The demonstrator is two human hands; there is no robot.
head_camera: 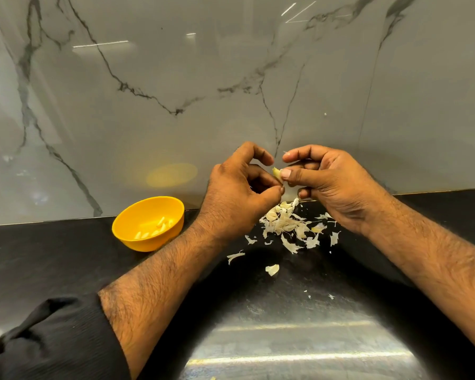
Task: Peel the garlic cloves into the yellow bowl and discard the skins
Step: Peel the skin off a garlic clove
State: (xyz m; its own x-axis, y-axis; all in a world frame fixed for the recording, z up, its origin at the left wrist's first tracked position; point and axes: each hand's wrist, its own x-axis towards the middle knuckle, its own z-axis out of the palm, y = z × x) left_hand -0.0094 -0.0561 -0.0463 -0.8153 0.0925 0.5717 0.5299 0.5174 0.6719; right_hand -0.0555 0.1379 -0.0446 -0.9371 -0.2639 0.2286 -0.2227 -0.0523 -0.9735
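Both hands are raised above the black counter, fingertips meeting over a small garlic clove (277, 172). My right hand (327, 182) pinches the clove between thumb and fingers. My left hand (239, 190) has curled fingers at the clove's other side, its thumb tip touching the clove's lower end. Below the hands lies a heap of papery garlic skins (288, 226). To the left stands the yellow bowl (126, 229), which holds several peeled cloves (155, 229).
Loose skin scraps (272, 269) are scattered on the black counter (52, 264) in front of the heap. A grey marble backsplash (176, 78) rises right behind the bowl and hands. My black sleeve (52, 341) fills the lower left corner.
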